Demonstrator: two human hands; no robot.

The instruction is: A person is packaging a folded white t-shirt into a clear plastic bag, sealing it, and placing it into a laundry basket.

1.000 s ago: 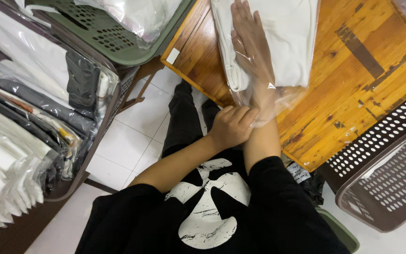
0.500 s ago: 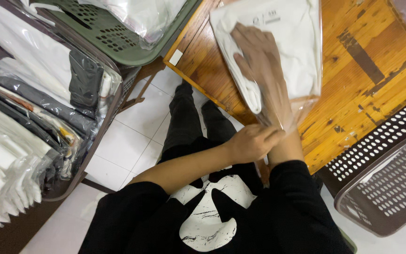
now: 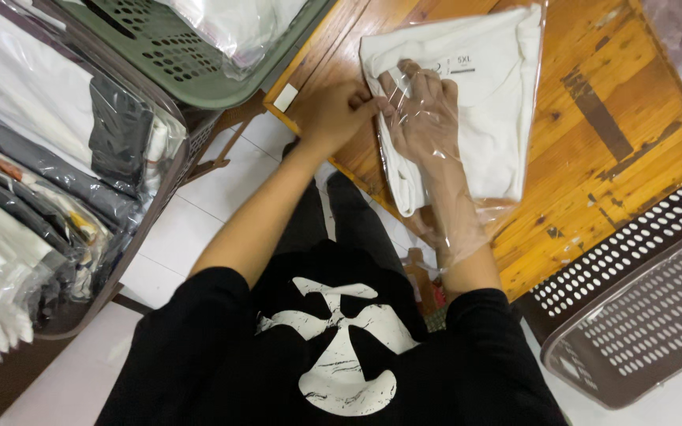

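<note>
A folded white garment [image 3: 491, 95] lies inside a clear plastic bag [image 3: 530, 24] on a worn wooden table [image 3: 617, 118]. My right hand [image 3: 424, 118] and forearm are inside the bag, the palm flat on the garment's left part with the fingers stretched out. My left hand [image 3: 337, 110] is outside the bag at the garment's left corner, pinching the bag's film next to my right fingertips.
A green perforated basket [image 3: 199, 63] with bagged white items stands at the upper left. A rack of bagged folded clothes [image 3: 33, 197] fills the left side. A brown perforated basket [image 3: 641, 315] sits at the lower right. White floor tiles [image 3: 199, 205] lie below the table edge.
My left hand has risen from beside my right forearm to the bag's left corner and pinched it. My right hand has shifted towards the garment's left side inside the bag.
</note>
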